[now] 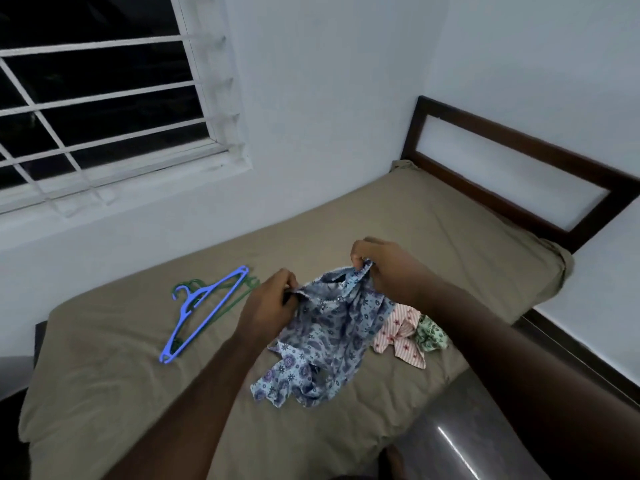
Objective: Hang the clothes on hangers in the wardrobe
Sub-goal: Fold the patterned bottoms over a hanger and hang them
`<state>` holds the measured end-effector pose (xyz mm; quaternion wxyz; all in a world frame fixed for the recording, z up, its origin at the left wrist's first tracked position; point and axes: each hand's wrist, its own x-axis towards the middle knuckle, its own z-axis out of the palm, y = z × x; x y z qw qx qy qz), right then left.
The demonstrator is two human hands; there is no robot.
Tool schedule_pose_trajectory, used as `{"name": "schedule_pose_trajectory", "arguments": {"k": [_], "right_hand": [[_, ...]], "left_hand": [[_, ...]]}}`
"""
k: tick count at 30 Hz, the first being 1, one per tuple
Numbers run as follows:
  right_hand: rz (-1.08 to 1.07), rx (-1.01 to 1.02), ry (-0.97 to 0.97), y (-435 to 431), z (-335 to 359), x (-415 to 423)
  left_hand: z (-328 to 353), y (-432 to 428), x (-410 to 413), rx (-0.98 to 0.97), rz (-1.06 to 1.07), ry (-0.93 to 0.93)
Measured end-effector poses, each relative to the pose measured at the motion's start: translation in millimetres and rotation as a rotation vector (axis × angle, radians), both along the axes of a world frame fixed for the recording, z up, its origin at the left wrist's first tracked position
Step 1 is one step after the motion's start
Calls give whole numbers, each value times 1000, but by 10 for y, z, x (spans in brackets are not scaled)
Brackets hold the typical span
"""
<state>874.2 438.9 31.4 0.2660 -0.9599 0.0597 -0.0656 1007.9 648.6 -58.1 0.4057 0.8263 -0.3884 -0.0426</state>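
Observation:
A blue floral garment (325, 337) hangs bunched above the bed, its lower end trailing on the sheet. My left hand (270, 303) pinches its upper left edge and my right hand (384, 268) grips its upper right edge, both raised over the mattress. A blue plastic hanger (204, 311) lies on the sheet to the left, on top of a green hanger (239, 292). A pink striped garment (401, 334) and a green patterned one (429, 334) lie crumpled on the bed to the right. No wardrobe is in view.
The bed (138, 375) has an olive-brown sheet and a dark wooden headboard (512, 168) at the far right. A barred window (104, 98) fills the left wall. Shiny grey floor (467, 427) shows beside the bed at lower right.

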Motion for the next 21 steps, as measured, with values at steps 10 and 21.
{"name": "schedule_pose_trajectory", "arguments": {"k": [10, 21], "right_hand": [[27, -315, 25, -310, -247, -151], [32, -325, -49, -443, -394, -182]], "left_hand": [[91, -67, 185, 72, -249, -458], [-63, -141, 106, 421, -312, -213]]}}
